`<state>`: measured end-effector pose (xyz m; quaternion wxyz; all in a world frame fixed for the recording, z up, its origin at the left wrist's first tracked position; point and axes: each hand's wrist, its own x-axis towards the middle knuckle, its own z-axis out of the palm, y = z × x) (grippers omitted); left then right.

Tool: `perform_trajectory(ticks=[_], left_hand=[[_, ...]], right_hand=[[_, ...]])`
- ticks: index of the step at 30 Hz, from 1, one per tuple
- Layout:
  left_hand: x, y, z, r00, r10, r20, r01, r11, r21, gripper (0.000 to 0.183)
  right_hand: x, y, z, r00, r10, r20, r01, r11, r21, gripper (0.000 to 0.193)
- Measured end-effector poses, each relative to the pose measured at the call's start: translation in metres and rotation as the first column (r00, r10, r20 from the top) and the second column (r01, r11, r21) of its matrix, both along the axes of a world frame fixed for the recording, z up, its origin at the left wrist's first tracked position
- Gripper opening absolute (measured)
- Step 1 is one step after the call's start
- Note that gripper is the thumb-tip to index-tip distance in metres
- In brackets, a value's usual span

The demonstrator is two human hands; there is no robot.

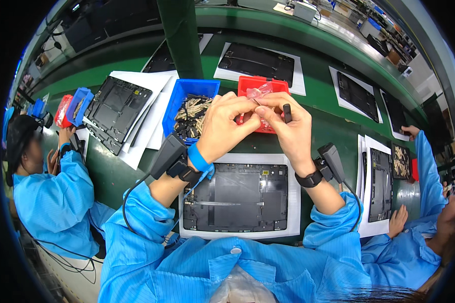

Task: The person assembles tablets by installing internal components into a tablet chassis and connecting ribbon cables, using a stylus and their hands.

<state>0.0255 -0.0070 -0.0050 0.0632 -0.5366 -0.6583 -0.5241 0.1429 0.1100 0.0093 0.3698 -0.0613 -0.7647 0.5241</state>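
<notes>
Both hands meet above the red bin (279, 87), fingertips almost touching. My left hand (226, 121) is closed in a pinch on something too small to make out. Thumb and fingers of my right hand (294, 129) are pinched at the same spot, and a short black stick-like piece (287, 113) juts from its grip. Clear plastic film (260, 91) and small parts show in the bin behind the fingers. Below my wrists a black flat device housing (236, 197), with a pale ribbon cable (227, 203) across it, lies on a white sheet (294, 222).
A blue bin (171, 108) of small black and tan parts stands beside my left hand. Stacked housings (117, 108) lie at left, others on sheets (258, 63) across the green bench (316, 96). A green post (182, 40) rises behind. Co-workers sit at left (55, 192) and right (409, 247).
</notes>
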Motion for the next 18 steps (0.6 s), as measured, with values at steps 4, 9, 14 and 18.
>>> perform_trajectory(ticks=[4,9,14,18], left_hand=[[0.0,-0.01,0.01,0.992,-0.08,-0.1,0.074,0.995,-0.062,0.012],[0.006,-0.027,0.035,0.99,-0.14,0.035,0.137,0.988,0.065,0.02],[0.0,-0.035,0.04,0.959,-0.122,-0.254,0.146,0.986,0.08,0.024],[-0.003,-0.037,0.042,0.918,-0.133,-0.374,0.169,0.983,0.064,0.024]], right_hand=[[0.003,-0.003,0.004,0.994,-0.019,-0.106,0.03,0.994,0.106,0.016],[0.01,-0.004,0.015,0.968,-0.081,-0.238,0.187,0.864,0.467,0.015],[0.019,-0.008,0.023,0.986,-0.049,-0.159,0.127,0.839,0.529,0.013],[0.024,-0.006,0.025,0.998,0.052,-0.019,-0.039,0.907,0.419,0.013]])
